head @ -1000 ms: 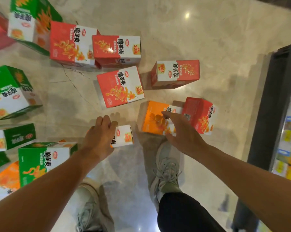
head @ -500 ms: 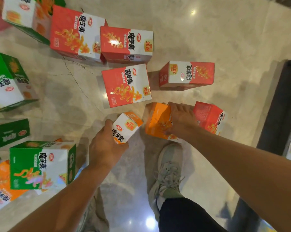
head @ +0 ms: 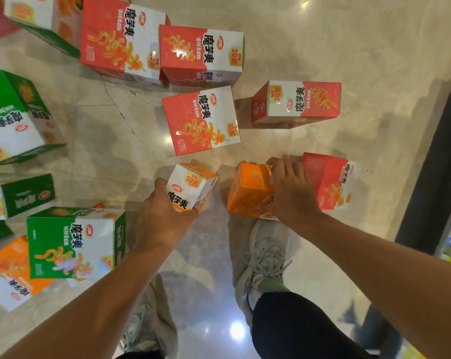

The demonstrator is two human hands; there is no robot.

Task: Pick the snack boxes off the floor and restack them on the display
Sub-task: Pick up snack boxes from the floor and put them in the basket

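Snack boxes lie scattered across the glossy beige floor (head: 322, 35) as I look down from the head camera. My left hand (head: 162, 218) grips a small white-and-orange box (head: 190, 187), fingers curled around its near end, the box tilted with one corner pointing up; I cannot tell whether its far end touches the floor. My right hand (head: 291, 190) reaches over an orange box (head: 250, 190), fingers curled over its top far edge and holding it; that box sits on the floor just ahead of my right shoe (head: 263, 257). Touching the right hand's outer side is a red box (head: 333, 182), tilted. Farther ahead lies a red-and-white box (head: 201, 120) flat on its face, and to its right another red box (head: 296, 102) turned the opposite way. Beyond them, two more red boxes (head: 201, 53) sit side by side, touching. To the left I see several green boxes: a large one (head: 14, 117) on its side, a smaller one (head: 19, 195) below it, and one upright green box (head: 74, 242) resting partly on a flat orange box (head: 9, 273). A dark shelf base (head: 431, 164) runs along the right edge.
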